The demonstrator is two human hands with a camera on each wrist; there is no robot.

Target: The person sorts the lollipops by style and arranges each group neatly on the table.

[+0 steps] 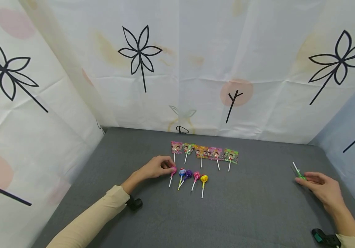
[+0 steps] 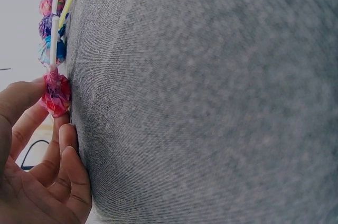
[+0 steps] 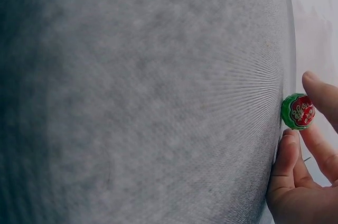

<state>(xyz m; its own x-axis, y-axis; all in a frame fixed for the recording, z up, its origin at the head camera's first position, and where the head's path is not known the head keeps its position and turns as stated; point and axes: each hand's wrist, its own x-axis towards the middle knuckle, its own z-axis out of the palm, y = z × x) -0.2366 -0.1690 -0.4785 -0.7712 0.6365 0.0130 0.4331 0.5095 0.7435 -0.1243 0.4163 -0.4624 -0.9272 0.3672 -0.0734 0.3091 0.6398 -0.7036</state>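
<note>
My left hand (image 1: 156,168) pinches the round head of a pink lollipop (image 2: 56,96) between thumb and fingertips, at the left end of a row. Its white stick points toward me. Beside it in the row lie a blue lollipop (image 1: 182,172), a purple one (image 1: 189,174), another pink one (image 1: 196,176) and a yellow one (image 1: 204,178). Far to the right, my right hand (image 1: 323,189) holds a green lollipop (image 1: 300,176) by its head, low over the table, the white stick pointing away. A red label shows on its head (image 3: 302,111) in the right wrist view.
Behind the row lie several flat-wrapped lollipops, among them a pink one (image 1: 176,147), an orange one (image 1: 201,152) and a green one (image 1: 230,155). Grey cloth covers the table (image 1: 251,210). Patterned white curtains (image 1: 196,69) stand along its back and sides.
</note>
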